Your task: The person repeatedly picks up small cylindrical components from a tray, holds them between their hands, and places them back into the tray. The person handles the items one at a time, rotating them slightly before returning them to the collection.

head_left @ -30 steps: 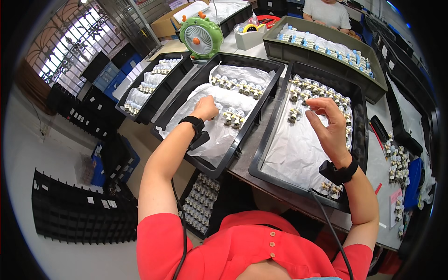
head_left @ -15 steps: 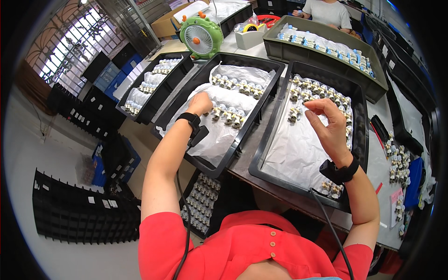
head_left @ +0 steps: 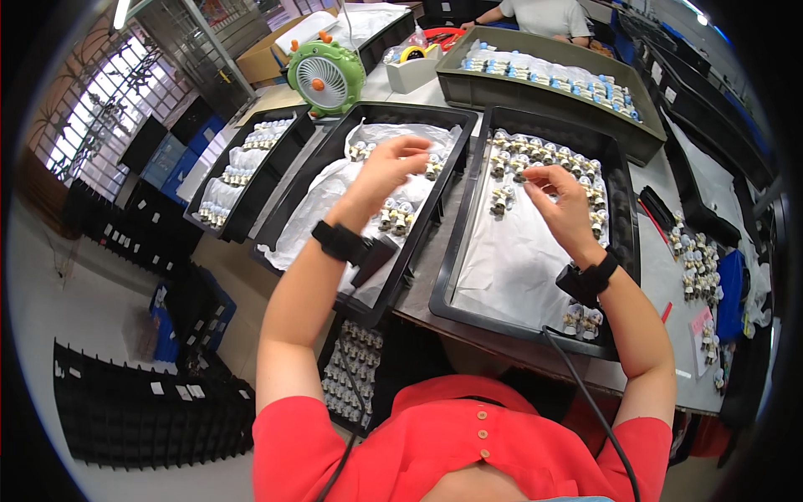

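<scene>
My left hand (head_left: 391, 174) hovers over the middle black tray (head_left: 390, 309), fingers stretched towards the right and apart, with nothing visible in them. Beneath and beside it, small white figurines (head_left: 397, 217) with dark bases lie in rows on white sheeting; the hand hides part of the rows. My right hand (head_left: 562, 205) is over the right black tray (head_left: 447, 276), fingers bent, a gap between thumb and forefinger. Its fingertips are close to a figurine (head_left: 519, 165) in the second row; contact I cannot tell. A lone figurine (head_left: 501, 201) lies just left of them.
A narrower black tray (head_left: 241, 230) of figurines stands at left, by a green fan (head_left: 328, 77). Behind is an olive bin (head_left: 535, 92) with blue-topped figurines, a tape dispenser (head_left: 414, 71) and another person (head_left: 552, 17). More figurines (head_left: 698, 263) lie at right.
My left hand has lifted from beside the nearer row in the middle tray and moved right and away, its fingers extending. My right hand has shifted slightly farther off. The whole view has turned a little.
</scene>
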